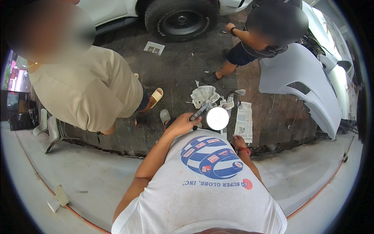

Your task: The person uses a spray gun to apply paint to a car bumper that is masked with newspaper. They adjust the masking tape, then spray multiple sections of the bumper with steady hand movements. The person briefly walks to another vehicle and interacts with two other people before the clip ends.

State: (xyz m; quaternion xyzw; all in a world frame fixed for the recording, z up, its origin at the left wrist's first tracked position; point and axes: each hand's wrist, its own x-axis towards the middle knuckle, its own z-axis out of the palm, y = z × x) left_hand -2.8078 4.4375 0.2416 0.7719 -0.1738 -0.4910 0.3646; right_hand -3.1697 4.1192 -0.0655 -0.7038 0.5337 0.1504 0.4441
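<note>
My left hand [187,123] is wrapped round the dark grey handle of a paint spray gun [199,112]. On top of the gun is a round cup with a white lid [217,118], held in front of my shirt. My right hand [237,141] hangs low beside my body, next to a flat newspaper sheet [244,119] on the floor. A red band circles its wrist. Its fingers are small in view and partly hidden, so their grip is unclear. Crumpled newspaper [204,96] lies beyond the gun.
A person in a beige shirt [93,85] stands at the left. Another in dark clothes [238,52] is at the far right, beside a grey car bumper [300,74]. A large car tyre [181,21] is at the back. White plastic chairs [53,130] stand left.
</note>
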